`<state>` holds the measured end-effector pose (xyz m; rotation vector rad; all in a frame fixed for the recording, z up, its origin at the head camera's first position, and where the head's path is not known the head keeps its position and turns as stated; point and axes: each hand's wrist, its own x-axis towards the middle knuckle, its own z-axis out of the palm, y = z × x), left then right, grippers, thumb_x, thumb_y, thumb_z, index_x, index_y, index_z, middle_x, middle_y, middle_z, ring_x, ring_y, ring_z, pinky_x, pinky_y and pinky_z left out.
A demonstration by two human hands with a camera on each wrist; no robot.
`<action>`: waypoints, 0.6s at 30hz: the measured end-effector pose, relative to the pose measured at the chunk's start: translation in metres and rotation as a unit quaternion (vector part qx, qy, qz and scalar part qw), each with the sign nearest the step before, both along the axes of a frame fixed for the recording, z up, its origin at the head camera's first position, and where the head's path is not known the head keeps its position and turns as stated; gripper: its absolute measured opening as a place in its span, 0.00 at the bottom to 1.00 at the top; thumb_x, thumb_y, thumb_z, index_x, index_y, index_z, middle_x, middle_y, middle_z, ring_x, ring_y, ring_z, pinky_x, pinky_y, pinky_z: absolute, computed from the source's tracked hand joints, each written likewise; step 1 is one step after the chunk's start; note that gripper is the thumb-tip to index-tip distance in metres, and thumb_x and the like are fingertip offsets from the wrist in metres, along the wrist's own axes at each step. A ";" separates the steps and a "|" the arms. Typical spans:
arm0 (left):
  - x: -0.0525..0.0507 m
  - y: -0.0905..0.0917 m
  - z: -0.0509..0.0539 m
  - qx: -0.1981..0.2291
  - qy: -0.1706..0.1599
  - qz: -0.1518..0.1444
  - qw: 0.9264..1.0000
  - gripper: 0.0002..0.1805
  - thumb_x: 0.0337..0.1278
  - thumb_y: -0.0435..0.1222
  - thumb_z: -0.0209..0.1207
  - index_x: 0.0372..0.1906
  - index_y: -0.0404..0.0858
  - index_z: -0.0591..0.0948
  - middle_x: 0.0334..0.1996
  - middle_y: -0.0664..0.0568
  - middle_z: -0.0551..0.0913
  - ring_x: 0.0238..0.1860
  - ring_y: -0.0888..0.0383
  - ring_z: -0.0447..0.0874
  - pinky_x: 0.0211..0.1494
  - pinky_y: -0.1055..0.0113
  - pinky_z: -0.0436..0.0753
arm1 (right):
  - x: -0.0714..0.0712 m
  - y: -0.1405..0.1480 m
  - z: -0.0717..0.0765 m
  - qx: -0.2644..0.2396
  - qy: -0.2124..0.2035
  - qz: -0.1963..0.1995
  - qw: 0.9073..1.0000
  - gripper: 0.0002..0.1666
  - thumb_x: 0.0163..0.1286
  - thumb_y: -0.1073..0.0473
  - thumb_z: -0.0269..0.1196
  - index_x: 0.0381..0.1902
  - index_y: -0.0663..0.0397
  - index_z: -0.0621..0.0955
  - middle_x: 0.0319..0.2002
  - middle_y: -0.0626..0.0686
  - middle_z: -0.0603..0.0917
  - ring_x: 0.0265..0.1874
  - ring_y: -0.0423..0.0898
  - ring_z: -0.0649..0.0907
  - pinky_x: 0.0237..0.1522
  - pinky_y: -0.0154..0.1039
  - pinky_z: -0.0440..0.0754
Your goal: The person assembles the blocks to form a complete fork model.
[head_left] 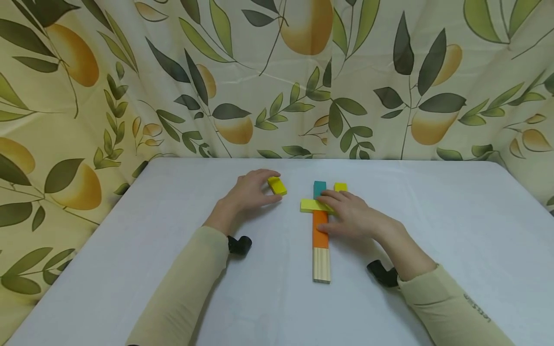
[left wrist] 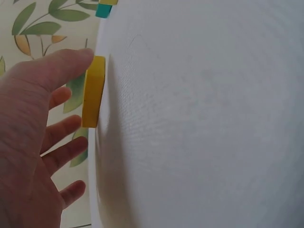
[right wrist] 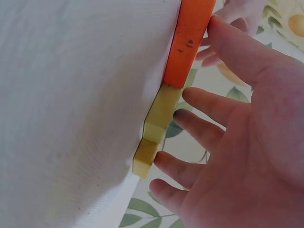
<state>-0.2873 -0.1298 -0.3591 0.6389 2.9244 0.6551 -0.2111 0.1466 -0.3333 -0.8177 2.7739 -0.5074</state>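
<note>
My left hand point(head_left: 248, 192) has its thumb and fingers at opposite ends of a small yellow block point(head_left: 278, 186). In the left wrist view that block point(left wrist: 94, 92) reaches from the thumb tip to a fingertip. To the right, my right hand point(head_left: 352, 216) lies over a row of blocks with fingers extended. Its thumb touches an orange block point(head_left: 320, 235); its fingers touch a pale yellow bar point(head_left: 308, 205) laid crosswise. A teal block point(head_left: 319, 188) sits beyond the bar. Another small yellow block point(head_left: 340, 186) shows past the fingers, partly hidden. A natural wood ribbed block point(head_left: 321, 265) continues the row nearest me.
The blocks lie flat on a white-covered table point(head_left: 277, 298). Along its far edge hangs a curtain point(head_left: 268, 139) printed with fruit and leaves. A black wrist camera point(head_left: 239, 245) is worn on the left wrist, and another black camera point(head_left: 383, 274) on the right.
</note>
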 end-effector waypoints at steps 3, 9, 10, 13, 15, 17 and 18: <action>-0.001 0.001 0.000 -0.002 -0.003 0.002 1.000 0.34 0.60 0.49 0.66 0.71 0.47 0.74 0.71 0.53 0.71 0.72 0.51 0.64 0.70 0.44 0.60 | -0.001 0.000 -0.001 0.008 0.000 0.001 1.000 0.41 0.70 0.42 0.64 0.72 0.60 0.70 0.73 0.65 0.64 0.70 0.73 0.61 0.68 0.70 0.54; -0.003 0.000 0.000 -0.001 -0.007 0.004 1.000 0.31 0.60 0.48 0.67 0.68 0.46 0.76 0.67 0.53 0.75 0.69 0.51 0.68 0.68 0.44 0.62 | -0.001 0.000 -0.001 0.016 0.000 -0.004 1.000 0.41 0.70 0.42 0.64 0.72 0.59 0.70 0.73 0.65 0.64 0.70 0.73 0.60 0.68 0.69 0.54; -0.004 0.000 -0.001 0.000 -0.008 0.005 1.000 0.31 0.60 0.48 0.67 0.68 0.46 0.76 0.66 0.53 0.76 0.69 0.51 0.68 0.68 0.44 0.62 | -0.001 0.000 -0.001 0.017 -0.001 -0.004 1.000 0.41 0.70 0.42 0.64 0.72 0.59 0.70 0.73 0.64 0.64 0.70 0.72 0.60 0.68 0.69 0.54; -0.004 0.000 -0.001 0.003 -0.010 0.007 1.000 0.31 0.60 0.48 0.67 0.67 0.46 0.76 0.66 0.53 0.76 0.68 0.51 0.68 0.68 0.45 0.62 | 0.000 -0.001 -0.001 0.021 -0.001 -0.005 1.000 0.41 0.70 0.41 0.64 0.73 0.59 0.69 0.73 0.64 0.64 0.70 0.72 0.61 0.68 0.69 0.54; -0.005 0.000 -0.002 0.002 -0.008 0.007 1.000 0.30 0.60 0.48 0.67 0.66 0.46 0.77 0.65 0.53 0.77 0.68 0.51 0.69 0.68 0.45 0.62 | 0.000 -0.001 -0.001 0.021 -0.001 -0.004 1.000 0.41 0.70 0.41 0.64 0.72 0.59 0.69 0.73 0.65 0.64 0.70 0.72 0.61 0.68 0.69 0.54; -0.005 0.001 -0.001 0.003 -0.005 0.007 1.000 0.28 0.60 0.47 0.67 0.65 0.46 0.78 0.64 0.53 0.78 0.66 0.52 0.70 0.67 0.45 0.63 | 0.000 -0.002 -0.001 0.021 -0.001 -0.004 1.000 0.41 0.71 0.41 0.64 0.72 0.59 0.70 0.73 0.65 0.64 0.70 0.72 0.61 0.68 0.69 0.54; -0.005 0.001 -0.001 0.004 -0.005 0.007 1.000 0.27 0.60 0.47 0.67 0.63 0.46 0.78 0.63 0.53 0.78 0.65 0.52 0.71 0.66 0.46 0.64 | 0.000 -0.002 -0.001 0.021 -0.001 -0.004 1.000 0.41 0.71 0.41 0.64 0.72 0.59 0.70 0.73 0.65 0.64 0.70 0.72 0.61 0.68 0.69 0.54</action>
